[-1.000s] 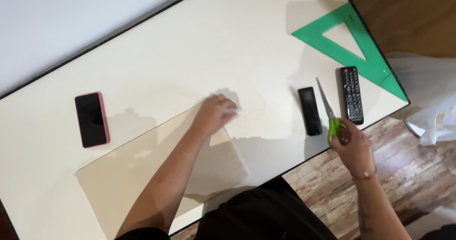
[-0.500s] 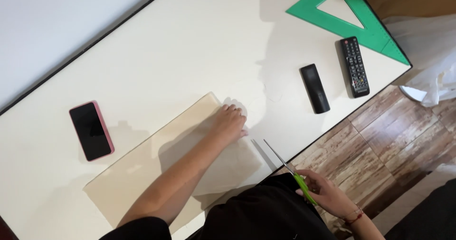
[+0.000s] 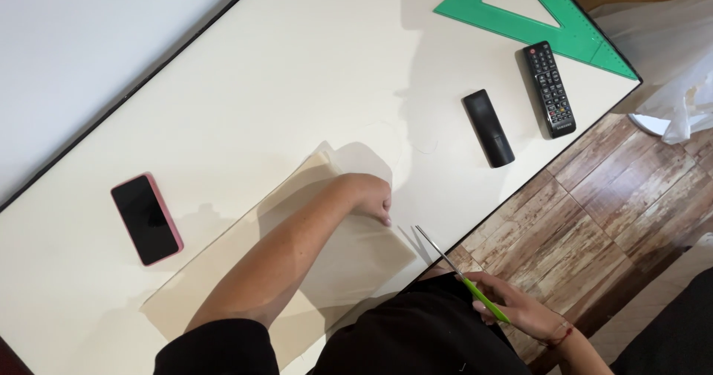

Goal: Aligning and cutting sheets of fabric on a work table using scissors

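The left hand (image 3: 369,199) presses flat on the seemingly uncut beige sheet (image 3: 349,260), while the right hand (image 3: 520,312) grips green-handled scissors (image 3: 462,275) at its edge.

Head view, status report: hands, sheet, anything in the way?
Left hand flat on the beige sheet. Right hand grips green-handled scissors, blades pointed at the sheet's near corner. Phone and two remotes lie apart.

I am gripping green-handled scissors (image 3: 475,289) over a cream bench (image 3: 297,70), pressing beige paper (image 3: 327,271) near a pink-cased phone (image 3: 146,218).
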